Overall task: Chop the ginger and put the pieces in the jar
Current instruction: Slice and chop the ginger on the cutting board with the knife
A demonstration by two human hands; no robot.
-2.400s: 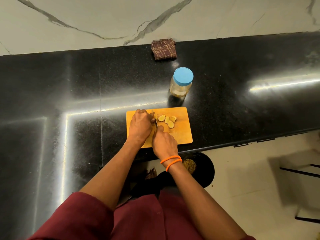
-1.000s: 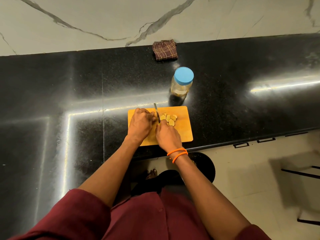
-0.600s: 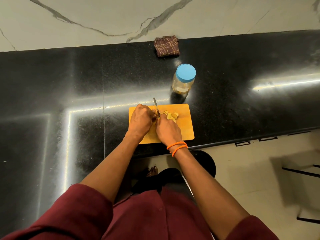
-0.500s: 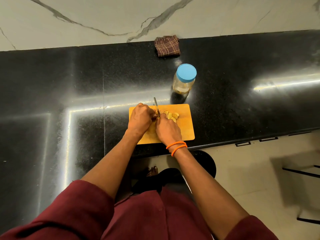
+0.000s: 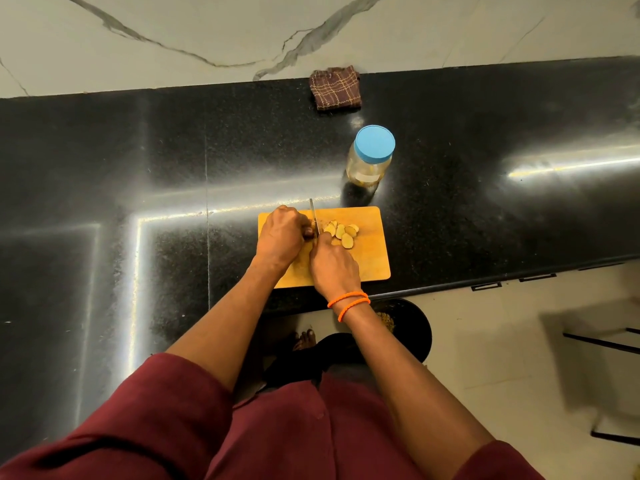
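Now the knife [image 5: 314, 216] stands over the cutting board [image 5: 370, 258], gripped by the right hand [image 5: 334, 265]; the left hand [image 5: 282, 237] still clamps curled fingers on the hidden ginger, slices [image 5: 343, 233] bunched closer than before.

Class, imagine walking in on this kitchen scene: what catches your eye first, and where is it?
Two hands meet over an orange cutting board at the black counter's near edge, the right hand holding a knife beside pale ginger slices. Just behind stands a jar with a blue lid.
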